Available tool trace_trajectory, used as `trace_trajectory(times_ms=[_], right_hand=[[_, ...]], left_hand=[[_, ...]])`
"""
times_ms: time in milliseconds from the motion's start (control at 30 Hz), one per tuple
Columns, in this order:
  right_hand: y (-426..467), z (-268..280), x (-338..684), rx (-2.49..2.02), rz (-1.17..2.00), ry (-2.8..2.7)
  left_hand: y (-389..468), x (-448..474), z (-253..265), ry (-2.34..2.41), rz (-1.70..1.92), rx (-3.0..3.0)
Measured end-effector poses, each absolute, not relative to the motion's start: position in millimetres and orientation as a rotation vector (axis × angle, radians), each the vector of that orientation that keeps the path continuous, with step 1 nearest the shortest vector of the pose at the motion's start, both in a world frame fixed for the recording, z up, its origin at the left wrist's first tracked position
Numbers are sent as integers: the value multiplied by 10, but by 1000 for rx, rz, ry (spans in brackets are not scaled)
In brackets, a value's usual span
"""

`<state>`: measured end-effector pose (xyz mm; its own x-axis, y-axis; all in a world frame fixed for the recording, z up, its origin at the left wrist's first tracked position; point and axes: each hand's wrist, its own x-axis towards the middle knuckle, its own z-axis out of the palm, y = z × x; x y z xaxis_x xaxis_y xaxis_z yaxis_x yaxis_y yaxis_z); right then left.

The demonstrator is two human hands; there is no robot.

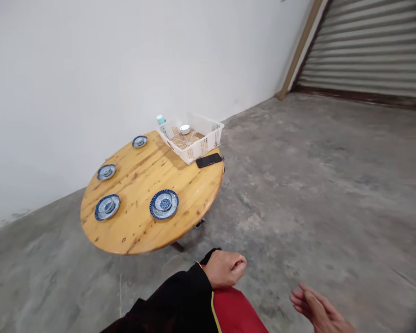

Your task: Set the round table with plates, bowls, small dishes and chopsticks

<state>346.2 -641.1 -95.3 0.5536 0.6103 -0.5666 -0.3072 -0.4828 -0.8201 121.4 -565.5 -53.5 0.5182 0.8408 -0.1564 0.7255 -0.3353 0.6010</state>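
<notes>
My left hand (227, 268) is curled into a loose fist in front of my red clothing, a little off the near edge of the round wooden table (135, 236). Nothing shows in it. My right hand (319, 307) hangs over the floor at the lower right, its fingers loosely extended and holding nothing visible. On the table, blue-and-white plates, each bearing a small bowl, stand apart: a near-right plate (153, 210), a near-left plate (97, 214), a left plate (100, 175) and a far plate (135, 144). Neither hand touches the table or dishes.
A white plastic basket (183, 152) sits at the table's far right, with small white dishware (185, 129) inside. A light-blue cup-like item (161, 120) shows at its back corner. In front lies a black phone (209, 160). Beyond are a white wall (125, 60) and a roller shutter (367, 51).
</notes>
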Motion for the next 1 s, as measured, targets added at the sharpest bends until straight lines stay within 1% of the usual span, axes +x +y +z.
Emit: trace_trajectory(times_ms=[133,333,500,633,733,833,933,1000], right_hand=[[-5747,-963,3387,-1696,1225,-365],[-4836,-828,3499,-1771,1214,-470],[-4068,-646,3506,-1799,1223,-544],[-3390,-456,3395,-1803,1264,-767],[-2802,-223,3307,-1759,1255,-1016],[-2155,128,3169,-1552,1169,-1291],[-1461,559,2920,-1359,1120,-1542],[-964,824,2691,-1300,1093,-1657]], left_hand=[[-5124,1415,-618,1326,356,2089],[-4101,1653,-555,1300,519,2047],[-3438,1577,-441,1332,649,1995],[-3053,1317,-310,1449,834,1841],[-2767,956,-120,1571,970,1730],[-2453,496,152,1721,1069,1693],[-2110,64,472,1907,1058,1734],[-1870,-162,677,2029,981,1764]])
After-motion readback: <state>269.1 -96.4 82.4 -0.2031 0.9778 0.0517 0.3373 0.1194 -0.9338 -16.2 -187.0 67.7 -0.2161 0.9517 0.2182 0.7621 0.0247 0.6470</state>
